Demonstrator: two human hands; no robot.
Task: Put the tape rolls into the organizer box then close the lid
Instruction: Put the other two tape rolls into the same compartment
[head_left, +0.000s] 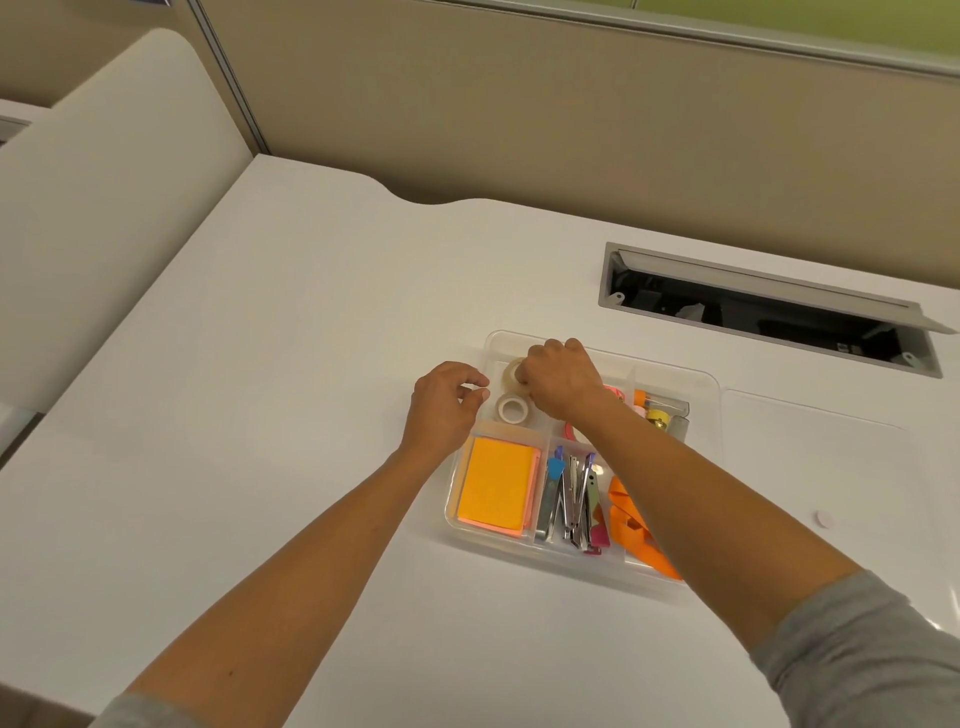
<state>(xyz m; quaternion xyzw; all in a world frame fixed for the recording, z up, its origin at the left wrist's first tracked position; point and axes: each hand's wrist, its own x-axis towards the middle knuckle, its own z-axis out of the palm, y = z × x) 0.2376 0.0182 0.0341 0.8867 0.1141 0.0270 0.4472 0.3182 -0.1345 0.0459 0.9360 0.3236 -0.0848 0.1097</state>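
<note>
A clear plastic organizer box (701, 382) lies on the white desk, its top uncovered. In its far-left compartment a white tape roll (513, 408) lies flat, and behind it a clear tape roll (514, 375) is gripped by my right hand (563, 382). My left hand (447, 405) hovers at the box's left rim, fingers loosely curled and holding nothing. The clear lid (831, 467) lies flat on the desk to the right of the box.
Other compartments hold orange sticky notes (496, 488), staplers (571, 499), an orange strap (631, 519) and small items (657, 415). An open cable hatch (769, 312) is set in the desk behind the box. A beige partition stands at the back.
</note>
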